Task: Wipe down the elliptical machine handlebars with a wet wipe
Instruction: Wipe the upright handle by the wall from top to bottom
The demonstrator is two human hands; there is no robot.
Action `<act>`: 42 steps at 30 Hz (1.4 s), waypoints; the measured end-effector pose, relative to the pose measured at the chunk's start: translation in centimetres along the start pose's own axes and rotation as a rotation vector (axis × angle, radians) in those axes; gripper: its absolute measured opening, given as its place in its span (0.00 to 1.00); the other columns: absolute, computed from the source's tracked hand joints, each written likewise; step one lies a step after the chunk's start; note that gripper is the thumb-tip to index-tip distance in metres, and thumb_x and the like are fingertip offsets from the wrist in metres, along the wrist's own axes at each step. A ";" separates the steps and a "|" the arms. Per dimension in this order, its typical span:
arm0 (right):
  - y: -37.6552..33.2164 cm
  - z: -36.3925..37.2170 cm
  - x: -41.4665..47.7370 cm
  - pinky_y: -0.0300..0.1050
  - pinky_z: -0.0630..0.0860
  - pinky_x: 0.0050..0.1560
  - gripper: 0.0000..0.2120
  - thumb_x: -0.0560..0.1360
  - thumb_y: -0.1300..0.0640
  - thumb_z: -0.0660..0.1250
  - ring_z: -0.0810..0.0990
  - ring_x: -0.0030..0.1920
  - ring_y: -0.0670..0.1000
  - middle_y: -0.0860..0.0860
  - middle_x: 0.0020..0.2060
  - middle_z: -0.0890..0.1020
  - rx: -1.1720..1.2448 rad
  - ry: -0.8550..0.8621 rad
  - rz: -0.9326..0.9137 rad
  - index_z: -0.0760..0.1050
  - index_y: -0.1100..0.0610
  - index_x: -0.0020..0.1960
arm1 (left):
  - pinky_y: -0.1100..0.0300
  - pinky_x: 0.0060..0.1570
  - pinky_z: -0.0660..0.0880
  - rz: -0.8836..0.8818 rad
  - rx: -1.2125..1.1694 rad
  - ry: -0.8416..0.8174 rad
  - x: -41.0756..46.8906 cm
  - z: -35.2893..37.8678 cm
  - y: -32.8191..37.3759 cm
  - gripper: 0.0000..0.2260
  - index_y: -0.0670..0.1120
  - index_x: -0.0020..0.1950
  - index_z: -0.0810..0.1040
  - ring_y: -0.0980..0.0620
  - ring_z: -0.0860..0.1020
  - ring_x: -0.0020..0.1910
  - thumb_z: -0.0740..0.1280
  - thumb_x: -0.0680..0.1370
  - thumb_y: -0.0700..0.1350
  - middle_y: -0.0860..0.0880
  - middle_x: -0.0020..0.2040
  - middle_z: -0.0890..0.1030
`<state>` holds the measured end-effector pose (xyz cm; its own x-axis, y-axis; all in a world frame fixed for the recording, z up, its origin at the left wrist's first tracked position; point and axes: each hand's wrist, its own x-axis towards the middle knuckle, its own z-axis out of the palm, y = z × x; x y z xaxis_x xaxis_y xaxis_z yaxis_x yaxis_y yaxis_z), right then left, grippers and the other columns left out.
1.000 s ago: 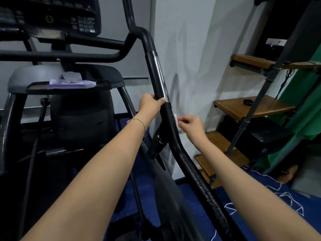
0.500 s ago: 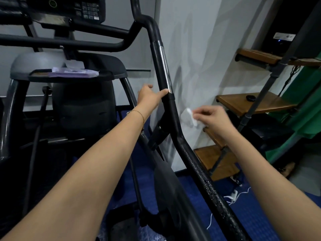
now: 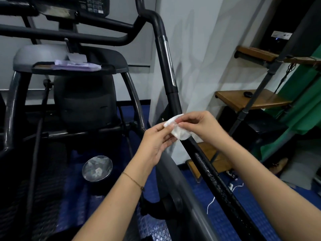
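The elliptical's right handlebar (image 3: 171, 87) is a black tube with a chrome strip, running from top centre down to the lower right. A white wet wipe (image 3: 179, 130) is bunched in front of the bar at mid-height. My left hand (image 3: 157, 142) pinches its left edge. My right hand (image 3: 202, 125) pinches its top right side. Neither hand touches the bar. The bar's lower stretch (image 3: 213, 174) looks wet and speckled.
A purple wipe packet (image 3: 76, 66) lies on the machine's black tray under the console (image 3: 93, 5). A round metal bin (image 3: 97, 168) stands on the blue floor mat. Wooden shelves (image 3: 250, 99) and a green cloth (image 3: 298, 108) stand at the right.
My left hand let go of the handlebar and came down to the wipe. My right hand pulled the wipe off the bar. Both hands now hold it together.
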<state>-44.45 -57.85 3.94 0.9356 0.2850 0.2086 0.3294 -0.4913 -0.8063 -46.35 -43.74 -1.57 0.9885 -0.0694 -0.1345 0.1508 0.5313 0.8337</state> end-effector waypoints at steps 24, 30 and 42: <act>3.7 -1.5 -0.4 0.43 0.74 0.54 0.11 0.73 0.64 0.67 0.79 0.47 0.50 0.47 0.41 0.79 -0.549 -0.175 0.179 0.81 0.58 0.54 | 0.77 0.48 0.69 0.571 0.623 0.292 4.6 2.0 -5.1 0.09 0.40 0.55 0.82 0.62 0.74 0.44 0.66 0.77 0.37 0.51 0.48 0.74; 4.4 -1.6 -0.6 0.42 0.73 0.53 0.11 0.74 0.65 0.66 0.78 0.45 0.48 0.42 0.38 0.75 -0.551 -0.171 0.135 0.81 0.57 0.54 | 0.76 0.39 0.68 0.581 0.629 0.239 1.9 1.0 -7.8 0.08 0.40 0.53 0.83 0.65 0.74 0.35 0.67 0.76 0.35 0.48 0.40 0.74; 4.2 -3.3 -0.4 0.39 0.78 0.49 0.12 0.74 0.67 0.64 0.82 0.43 0.48 0.50 0.41 0.83 -0.406 -0.193 0.204 0.81 0.54 0.51 | 0.67 0.41 0.72 0.808 1.143 0.001 -0.6 -1.1 -8.1 0.12 0.44 0.58 0.81 0.57 0.76 0.40 0.64 0.76 0.37 0.50 0.45 0.77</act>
<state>-43.06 -62.74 2.31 0.9582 0.2778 -0.0681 0.2010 -0.8233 -0.5308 -48.21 -47.03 -8.82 0.8065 -0.0773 0.5862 -0.5248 -0.5501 0.6496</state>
